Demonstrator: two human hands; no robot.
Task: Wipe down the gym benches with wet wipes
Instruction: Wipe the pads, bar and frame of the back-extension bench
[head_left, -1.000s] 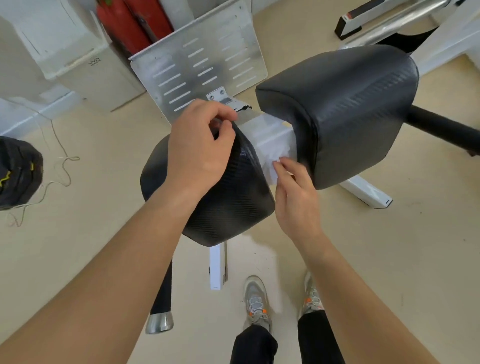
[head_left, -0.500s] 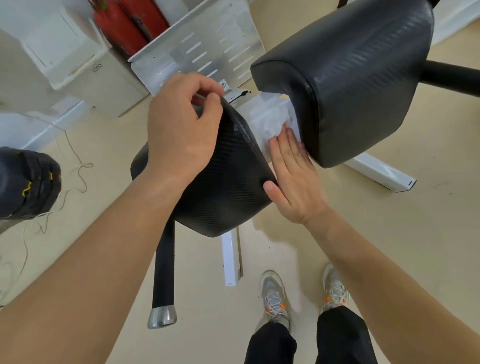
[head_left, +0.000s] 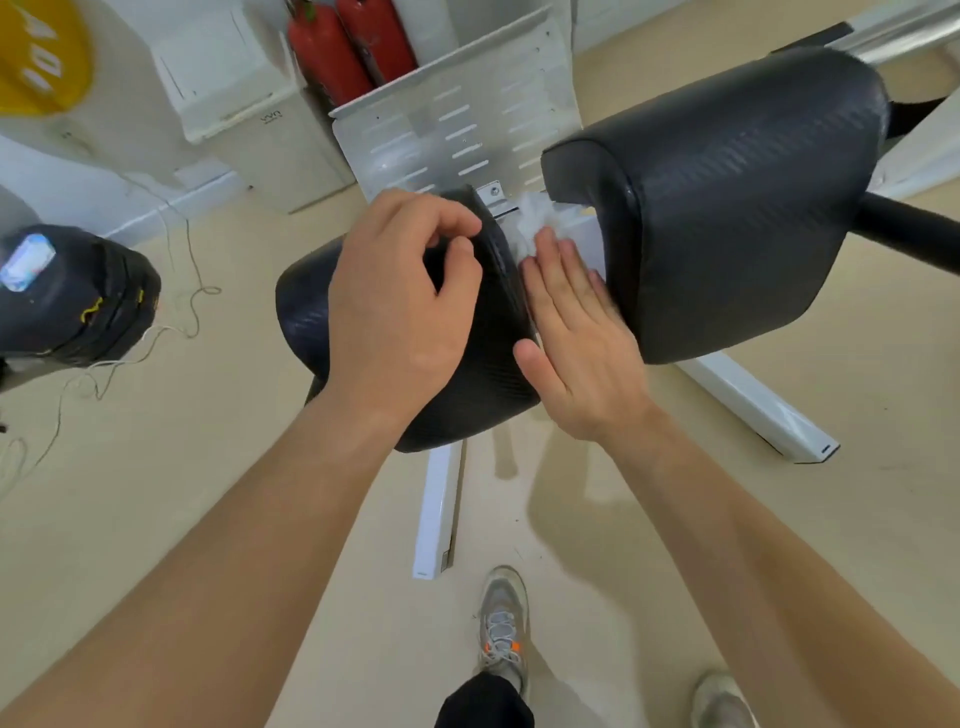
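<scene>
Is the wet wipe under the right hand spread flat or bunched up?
Bunched up. The wet wipe shows crumpled folds beyond the fingertips of the right hand, which presses it with straight fingers.

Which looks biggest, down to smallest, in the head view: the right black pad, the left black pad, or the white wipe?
1. right black pad
2. left black pad, partly covered by the left hand
3. white wipe, mostly under the right hand

Beige floor (head_left: 182, 415) (red extinguishers (head_left: 332, 57) behind)
</scene>
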